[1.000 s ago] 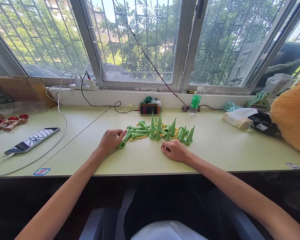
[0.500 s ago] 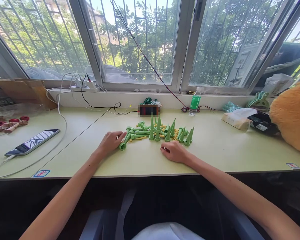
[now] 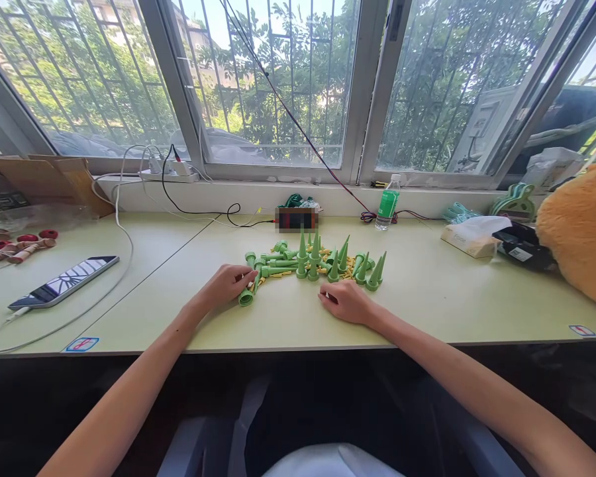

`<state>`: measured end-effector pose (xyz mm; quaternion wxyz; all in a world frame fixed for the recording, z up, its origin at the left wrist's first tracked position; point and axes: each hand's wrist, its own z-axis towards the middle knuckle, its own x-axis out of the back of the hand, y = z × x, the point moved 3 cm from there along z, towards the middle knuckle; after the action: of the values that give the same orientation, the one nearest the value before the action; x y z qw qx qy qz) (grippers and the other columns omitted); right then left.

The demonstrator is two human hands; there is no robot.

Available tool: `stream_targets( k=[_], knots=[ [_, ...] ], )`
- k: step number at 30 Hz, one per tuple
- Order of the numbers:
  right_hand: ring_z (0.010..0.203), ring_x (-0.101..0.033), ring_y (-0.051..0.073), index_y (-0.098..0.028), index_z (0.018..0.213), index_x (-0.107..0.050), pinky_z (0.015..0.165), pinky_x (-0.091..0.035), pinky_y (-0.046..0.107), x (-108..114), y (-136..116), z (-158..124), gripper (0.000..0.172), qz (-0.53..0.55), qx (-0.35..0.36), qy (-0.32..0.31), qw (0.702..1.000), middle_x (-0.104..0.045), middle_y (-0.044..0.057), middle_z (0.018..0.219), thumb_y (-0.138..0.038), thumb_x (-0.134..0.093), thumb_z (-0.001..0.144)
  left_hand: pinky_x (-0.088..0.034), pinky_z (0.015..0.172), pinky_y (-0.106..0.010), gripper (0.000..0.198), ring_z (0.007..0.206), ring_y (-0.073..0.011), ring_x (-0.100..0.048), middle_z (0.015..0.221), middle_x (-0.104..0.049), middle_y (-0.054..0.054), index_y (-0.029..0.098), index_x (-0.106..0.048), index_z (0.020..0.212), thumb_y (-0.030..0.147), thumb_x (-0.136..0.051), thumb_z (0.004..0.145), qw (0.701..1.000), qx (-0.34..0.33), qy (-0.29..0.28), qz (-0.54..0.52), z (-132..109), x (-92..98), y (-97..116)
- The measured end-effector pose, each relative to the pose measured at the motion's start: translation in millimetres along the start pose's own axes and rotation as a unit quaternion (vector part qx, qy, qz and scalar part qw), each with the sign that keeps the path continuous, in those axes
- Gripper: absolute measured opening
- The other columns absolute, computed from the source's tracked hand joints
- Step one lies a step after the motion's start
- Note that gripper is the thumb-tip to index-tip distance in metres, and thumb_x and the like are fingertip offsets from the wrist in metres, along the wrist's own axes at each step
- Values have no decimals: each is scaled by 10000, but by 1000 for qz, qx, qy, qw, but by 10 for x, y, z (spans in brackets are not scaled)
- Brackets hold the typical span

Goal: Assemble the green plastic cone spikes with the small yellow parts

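Note:
A pile of green plastic cone spikes (image 3: pixel 322 262) lies on the pale green table (image 3: pixel 427 298), some standing upright, some on their sides, with small yellow pieces (image 3: pixel 347 268) scattered among them. My left hand (image 3: pixel 226 285) pinches one lying green cone (image 3: pixel 248 291) at the pile's left end, its wide mouth toward me. My right hand (image 3: pixel 345 301) rests curled on the table just in front of the standing cones; whether it holds anything is hidden.
A phone (image 3: pixel 64 279) on a white cable lies at left, beside red and wooden parts (image 3: pixel 20 244). At the back stand a green bottle (image 3: pixel 387 202) and a small black device (image 3: pixel 297 217). Tissues (image 3: pixel 469 235) and an orange plush (image 3: pixel 581 228) sit at right.
My left hand has closed on the lying cone and drawn it slightly toward me and to the right. My right hand has barely moved.

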<state>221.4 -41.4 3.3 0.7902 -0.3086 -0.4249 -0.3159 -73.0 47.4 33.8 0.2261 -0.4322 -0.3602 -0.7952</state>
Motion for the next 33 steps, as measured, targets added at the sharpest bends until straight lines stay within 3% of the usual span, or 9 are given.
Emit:
stream_targets(
  k=[12,14,18,22,28,33],
  knots=[
    [589,-549,125,-178,846,-600,610,-284,248,2,-83,34,170,-37,10,-46,998,-648,17,700,-201,-495,977,-370,529,-222,449,511,-95,-465,572,-608,-7,154,-594,610,381,-469,976,992,-92,-50,-63,31,-164,421],
    [604,-564,133,-180,903,-606,617,-291,252,-5,-147,81,154,-36,18,-62,997,-660,21,723,-220,-487,991,-365,543,-232,444,523,-100,-454,559,-567,2,160,-573,609,365,-455,985,990,-118,-55,-55,50,-191,502],
    [737,-623,164,-169,1131,-572,657,-331,260,-34,-365,273,165,-18,34,-64,997,-701,63,932,-239,-495,1003,-294,519,-256,482,501,-97,-318,482,-381,36,163,-460,534,362,-480,972,991,-130,-10,-30,79,-185,559],
    [802,-630,176,-190,1250,-536,650,-347,261,-120,-565,520,252,-21,54,-75,995,-670,75,1046,-251,-485,1010,-271,505,-254,495,496,-90,-266,480,-329,43,160,-429,514,379,-496,954,993,-102,55,-24,52,-114,518],
    [719,-585,156,-179,1095,-599,619,-347,264,-196,-613,674,190,-46,71,-94,992,-606,76,1004,-315,-485,1026,-324,517,-232,452,481,-83,-339,483,-413,34,162,-486,530,373,-519,929,988,-74,134,-10,-33,-35,482],
    [709,-569,135,-169,1035,-593,619,-328,255,-170,-468,587,171,-50,55,-87,993,-606,72,1009,-254,-445,1042,-362,540,-228,361,488,-85,-407,543,-530,21,169,-586,627,351,-527,934,984,-94,151,19,-51,-89,443]
  ],
)
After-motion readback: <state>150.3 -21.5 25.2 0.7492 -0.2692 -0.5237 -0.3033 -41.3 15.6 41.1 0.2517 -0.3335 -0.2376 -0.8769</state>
